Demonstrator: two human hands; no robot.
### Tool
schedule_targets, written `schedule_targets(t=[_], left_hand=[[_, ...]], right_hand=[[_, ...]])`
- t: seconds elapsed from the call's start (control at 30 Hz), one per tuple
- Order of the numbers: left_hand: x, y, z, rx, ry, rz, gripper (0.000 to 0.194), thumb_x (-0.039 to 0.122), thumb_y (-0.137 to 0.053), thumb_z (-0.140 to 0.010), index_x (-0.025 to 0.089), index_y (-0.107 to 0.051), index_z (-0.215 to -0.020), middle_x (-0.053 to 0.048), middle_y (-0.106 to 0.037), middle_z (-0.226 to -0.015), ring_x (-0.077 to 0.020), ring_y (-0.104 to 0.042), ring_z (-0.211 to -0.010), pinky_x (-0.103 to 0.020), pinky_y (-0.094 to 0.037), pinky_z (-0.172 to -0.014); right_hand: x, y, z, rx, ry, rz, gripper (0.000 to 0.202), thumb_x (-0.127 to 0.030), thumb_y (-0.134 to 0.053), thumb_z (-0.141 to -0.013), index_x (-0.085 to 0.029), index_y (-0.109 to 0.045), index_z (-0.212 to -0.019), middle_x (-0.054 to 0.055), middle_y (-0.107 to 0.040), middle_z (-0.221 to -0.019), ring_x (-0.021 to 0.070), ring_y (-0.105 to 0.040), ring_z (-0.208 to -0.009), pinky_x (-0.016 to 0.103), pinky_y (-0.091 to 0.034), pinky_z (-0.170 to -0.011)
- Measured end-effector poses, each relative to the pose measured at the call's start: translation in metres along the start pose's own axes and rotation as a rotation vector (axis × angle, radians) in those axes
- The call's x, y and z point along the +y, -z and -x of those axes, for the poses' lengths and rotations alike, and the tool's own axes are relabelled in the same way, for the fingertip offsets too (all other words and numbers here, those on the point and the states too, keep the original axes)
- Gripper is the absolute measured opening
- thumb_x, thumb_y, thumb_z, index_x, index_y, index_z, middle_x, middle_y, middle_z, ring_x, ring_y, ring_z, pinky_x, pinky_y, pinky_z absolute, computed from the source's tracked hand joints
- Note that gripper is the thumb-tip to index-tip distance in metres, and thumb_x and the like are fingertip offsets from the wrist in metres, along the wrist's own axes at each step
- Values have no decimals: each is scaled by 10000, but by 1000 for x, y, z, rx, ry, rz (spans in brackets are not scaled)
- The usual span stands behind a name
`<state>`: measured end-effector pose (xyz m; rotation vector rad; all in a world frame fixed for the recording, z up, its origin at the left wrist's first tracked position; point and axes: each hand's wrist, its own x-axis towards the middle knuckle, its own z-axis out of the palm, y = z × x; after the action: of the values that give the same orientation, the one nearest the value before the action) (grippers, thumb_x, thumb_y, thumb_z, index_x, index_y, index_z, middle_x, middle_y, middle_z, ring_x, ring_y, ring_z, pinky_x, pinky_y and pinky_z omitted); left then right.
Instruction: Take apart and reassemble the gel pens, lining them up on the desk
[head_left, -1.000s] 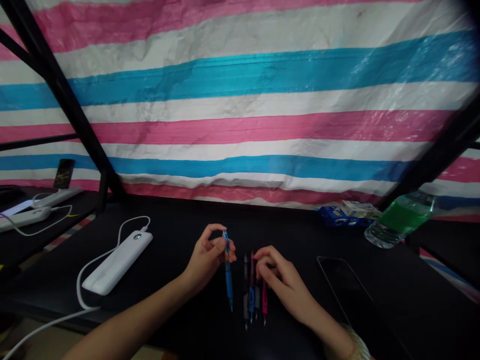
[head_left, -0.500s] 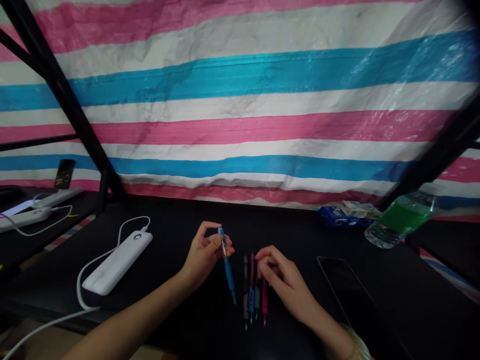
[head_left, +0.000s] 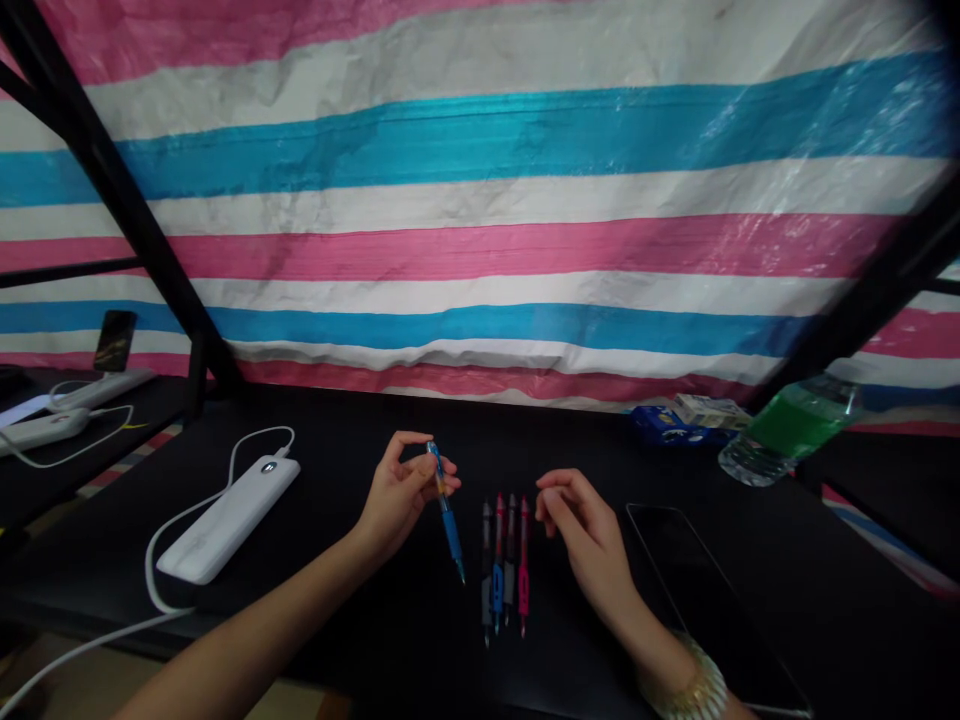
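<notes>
A blue ballpoint pen (head_left: 450, 525) is pinched by its upper end between the thumb and fingers of my left hand (head_left: 401, 487). It slants with its tip pointing down and slightly right. On the black tabletop to its right, several pens lie side by side: a dark one (head_left: 486, 580), one with a pink top and blue grip (head_left: 498, 570), a grey one (head_left: 511, 560) and a pink one (head_left: 523, 570). Just right of this row is my right hand (head_left: 589, 530), loosely curled with fingers a little apart and nothing visible in them. It does not touch the pens.
At the left lies a white power bank (head_left: 229, 520) with a white cable. A dark phone (head_left: 705, 600) lies right of my right hand. Farther back are a blue packet (head_left: 667, 425) and a tilted bottle with green liquid (head_left: 791, 430). A striped sheet (head_left: 480, 240) hangs behind.
My right hand has moved off the row of pens to the right, leaving the pink pen uncovered. My left hand still holds the blue pen. The view has shifted slightly.
</notes>
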<state>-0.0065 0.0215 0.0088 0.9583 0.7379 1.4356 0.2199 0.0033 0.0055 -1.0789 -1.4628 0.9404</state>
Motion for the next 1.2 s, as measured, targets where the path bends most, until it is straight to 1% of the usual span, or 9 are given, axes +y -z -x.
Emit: schedule_targets(t=[0.13,0.33,0.57,0.7,0.9,1.0,1.07,1.13,1.2], left_hand=[[1,0,0,-11,-13,5,444,280,-725,-824,230,-435,-1157,-30,-724,-830,-156,-704,-695,-284,-542,-677],[-2,3,-3,43,-37,-3,399,298,-756,-790,215,-441,-1021,-14,-723,-777,-158,-707,-675,-291,-551,-682],[-1,1,-1,70,-36,-3,476,309,-774,-767,219,-441,-1095,-17,-725,-785,-154,-709,-672,-275,-555,-678],[-1,1,-3,91,-55,9,477,315,-796,-739,217,-435,-1035,-13,-725,-761,-162,-712,-664,-280,-561,-672],[-5,-4,2,114,-82,2,445,302,-767,-773,226,-400,-1013,-11,-726,-800,-169,-720,-704,-309,-570,-698],[-9,-12,9,111,-94,-2,469,286,-754,-787,247,-359,-1035,-10,-729,-867,-170,-722,-734,-315,-569,-714],[-13,-15,14,73,-91,-10,455,273,-740,-804,256,-339,-1018,-10,-732,-887,-178,-723,-766,-327,-565,-734],[-14,-15,16,15,-81,-30,413,259,-724,-821,250,-342,-978,-17,-735,-900,-189,-723,-807,-341,-559,-764],[-10,-12,16,-51,-78,-92,359,244,-719,-823,231,-376,-927,-28,-738,-903,-192,-719,-826,-341,-549,-789]], right_hand=[[-1,0,0,-7,-1,-7,194,-399,-526,-911,-208,-555,-929,-13,-573,-670,137,-524,-574,247,-426,-532],[-3,0,1,-9,-7,0,190,-391,-533,-904,-204,-562,-911,-13,-573,-665,134,-523,-565,240,-419,-521],[-2,0,1,-19,-13,3,191,-391,-530,-903,-202,-561,-903,-20,-560,-662,123,-506,-553,226,-407,-509],[-2,0,1,-38,-13,3,183,-383,-528,-907,-204,-562,-899,-24,-553,-661,119,-505,-543,222,-408,-500],[-4,-6,5,-207,34,74,188,-366,-517,-929,-195,-583,-968,-9,-597,-707,128,-560,-606,221,-426,-533],[-2,-13,9,-329,72,130,231,-344,-596,-892,-199,-582,-1071,-12,-619,-743,124,-567,-604,218,-434,-529],[1,-16,11,-356,109,178,204,-317,-612,-890,-203,-601,-1060,-23,-614,-708,121,-562,-577,220,-440,-530],[3,-16,13,-320,183,245,124,-284,-577,-920,-207,-628,-1004,-26,-605,-670,127,-570,-575,232,-451,-552],[4,-15,12,-244,312,310,111,-246,-549,-939,-208,-642,-986,-1,-636,-720,150,-604,-655,261,-477,-626]])
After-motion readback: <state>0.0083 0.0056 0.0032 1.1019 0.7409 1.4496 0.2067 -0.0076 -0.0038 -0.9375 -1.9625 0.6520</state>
